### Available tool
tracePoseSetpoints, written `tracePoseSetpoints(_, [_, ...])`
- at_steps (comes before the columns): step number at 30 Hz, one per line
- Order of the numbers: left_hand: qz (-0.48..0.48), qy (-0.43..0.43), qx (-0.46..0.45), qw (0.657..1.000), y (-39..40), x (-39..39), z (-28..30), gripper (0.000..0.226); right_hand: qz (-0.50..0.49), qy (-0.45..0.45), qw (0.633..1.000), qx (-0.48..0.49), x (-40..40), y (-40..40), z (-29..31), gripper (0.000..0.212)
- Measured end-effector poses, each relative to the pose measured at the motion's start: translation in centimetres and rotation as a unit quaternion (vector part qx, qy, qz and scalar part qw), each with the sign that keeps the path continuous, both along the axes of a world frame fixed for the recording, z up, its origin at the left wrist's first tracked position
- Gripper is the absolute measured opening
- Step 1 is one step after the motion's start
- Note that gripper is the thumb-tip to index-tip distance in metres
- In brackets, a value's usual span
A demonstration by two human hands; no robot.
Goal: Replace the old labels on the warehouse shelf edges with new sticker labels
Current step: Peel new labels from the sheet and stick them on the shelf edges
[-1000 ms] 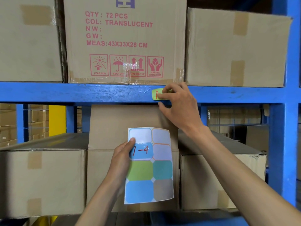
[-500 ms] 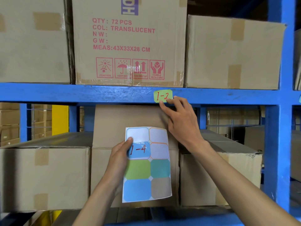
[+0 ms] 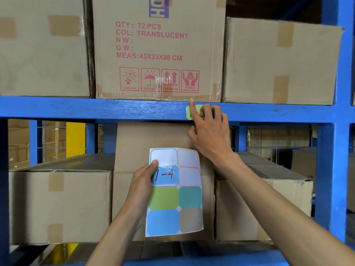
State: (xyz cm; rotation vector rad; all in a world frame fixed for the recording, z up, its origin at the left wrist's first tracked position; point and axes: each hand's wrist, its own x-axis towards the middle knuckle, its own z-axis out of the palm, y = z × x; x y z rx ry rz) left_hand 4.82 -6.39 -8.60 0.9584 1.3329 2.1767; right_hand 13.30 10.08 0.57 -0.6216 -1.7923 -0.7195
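Observation:
A green label [image 3: 188,111] with red writing sticks on the front of the blue shelf beam [image 3: 115,109]. My right hand [image 3: 209,135] covers most of it: the index finger lies straight up across the label and presses it, while the other fingers curl over its right part. My left hand [image 3: 142,185] holds a sticker sheet [image 3: 184,198] upright below the beam, gripping its left edge. The thumb rests at the top of a blue sticker [image 3: 167,175] marked "1-4". The sheet also carries green, teal, blue and grey stickers and several blank spots.
Cardboard boxes stand on the beam, the middle one [image 3: 157,47] printed in red. More boxes fill the shelf below, one [image 3: 163,135] directly behind the sheet. A blue upright post [image 3: 334,169] rises at the right. A yellow post [image 3: 75,139] shows through the rack at the left.
My right hand was just below the label, leaving "1-2" readable, and has moved back up over it with the index finger across it. The left hand and sheet have barely moved.

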Motion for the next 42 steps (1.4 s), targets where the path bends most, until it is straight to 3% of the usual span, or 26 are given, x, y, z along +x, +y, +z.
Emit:
tracePoseSetpoints(9, [0.015,0.009,-0.015,1.0,-0.1,-0.7,-0.4,0.032,0.082,0.034,0.996,-0.001,0.9,0.7,-0.2,0.063])
tracePoseSetpoints(18, [0.014,0.025,-0.01,1.0,0.1,-0.9,-0.7,0.034,0.148,0.118,0.978,0.088,0.6,1.2,0.7,0.017])
tracePoseSetpoints(22, [0.009,0.027,-0.009,1.0,0.4,-1.2,-1.0,0.035,0.121,0.101,0.978,0.136,0.3,1.8,-0.2,0.03])
tracePoseSetpoints(25, [0.01,0.034,-0.007,0.999,0.6,-1.5,-1.3,0.037,0.178,0.075,0.973,0.126,0.7,1.7,-0.9,0.03])
tracePoseSetpoints(29, [0.024,0.043,-0.006,0.999,1.0,-1.5,-2.3,0.037,0.317,0.088,0.944,0.023,1.8,0.7,-3.8,0.032])
tracePoseSetpoints(32, [0.033,0.041,-0.025,0.998,1.5,-1.0,-3.6,0.042,0.46,0.133,0.849,-0.225,2.7,-0.5,-6.7,0.027])
tracePoseSetpoints(33, [0.036,0.044,-0.029,0.998,1.7,-0.6,-4.1,0.042,0.488,0.145,0.814,-0.281,3.1,-0.7,-7.7,0.026])
tracePoseSetpoints(35, [0.036,0.044,-0.037,0.998,1.9,0.1,-5.2,0.04,0.51,0.15,0.779,-0.332,4.1,-0.8,-10.0,0.025])
tracePoseSetpoints(37, [0.024,0.029,-0.034,0.999,1.9,0.9,-6.4,0.038,0.514,0.124,0.775,-0.347,5.2,-1.0,-12.2,0.025])
tracePoseSetpoints(42, [0.031,-0.015,-0.027,0.999,2.3,3.9,-9.3,0.035,0.465,0.055,0.824,-0.318,7.7,-1.9,-17.1,0.026])
